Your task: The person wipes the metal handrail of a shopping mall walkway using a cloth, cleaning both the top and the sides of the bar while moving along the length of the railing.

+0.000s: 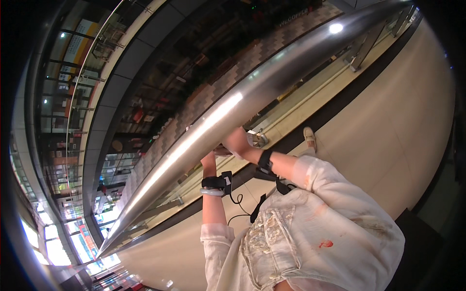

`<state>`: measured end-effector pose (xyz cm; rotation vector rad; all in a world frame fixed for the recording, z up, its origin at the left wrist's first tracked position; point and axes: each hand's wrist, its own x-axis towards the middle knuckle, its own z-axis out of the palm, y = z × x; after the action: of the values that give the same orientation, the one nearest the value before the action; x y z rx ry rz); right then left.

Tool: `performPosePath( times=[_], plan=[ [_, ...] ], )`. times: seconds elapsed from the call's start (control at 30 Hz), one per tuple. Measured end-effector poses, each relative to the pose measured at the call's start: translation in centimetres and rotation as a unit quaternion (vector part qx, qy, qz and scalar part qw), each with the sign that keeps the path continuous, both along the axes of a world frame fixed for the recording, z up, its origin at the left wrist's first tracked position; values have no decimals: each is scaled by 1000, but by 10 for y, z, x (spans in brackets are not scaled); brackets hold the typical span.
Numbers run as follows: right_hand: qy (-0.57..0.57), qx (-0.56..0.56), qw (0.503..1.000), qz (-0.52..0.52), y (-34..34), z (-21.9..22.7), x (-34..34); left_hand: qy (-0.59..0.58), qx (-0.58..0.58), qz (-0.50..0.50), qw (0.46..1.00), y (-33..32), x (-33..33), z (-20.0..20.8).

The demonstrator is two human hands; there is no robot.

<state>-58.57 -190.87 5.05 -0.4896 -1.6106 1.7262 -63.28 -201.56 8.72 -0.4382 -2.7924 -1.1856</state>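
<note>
A thick, shiny metal handrail [213, 119] crosses in front of me on a slant. Both arms reach to its near side, just under the tube. My right hand [237, 140] is smeared by motion close to the rail's lower edge, and its fingers do not show clearly. Beside it a small whitish patch [250, 139] is visible, too blurred to name. The rail hides most of my left hand [209, 158], including the fingers. Between the hands lies something dark and reddish [223, 151] that I cannot make out.
Below the rail, glass panels on metal posts [364, 48] stand along a dark floor border [335, 99]. Beige tiled floor [388, 116] spreads to the right, with a light shoe [309, 137] on it. Beyond the rail, a patterned floor [213, 92] lies lower down.
</note>
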Motion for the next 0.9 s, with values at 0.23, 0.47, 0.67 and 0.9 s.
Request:
performPosePath(
  times=[0.23,0.47,0.67,0.9],
  plan=[
    [-40,60,996,-55,0,-10,-16,-31,32,8,999,6,-3,0],
    [-215,-103,968,81,11,-93,56,201,13,-32,979,-14,-26,-39],
    [-80,121,989,25,10,-19,1,104,-102,-40,989,-37,-44,-72],
    [-171,14,981,87,9,-71,5,41,-151,-60,986,-36,-49,-81]
  ],
)
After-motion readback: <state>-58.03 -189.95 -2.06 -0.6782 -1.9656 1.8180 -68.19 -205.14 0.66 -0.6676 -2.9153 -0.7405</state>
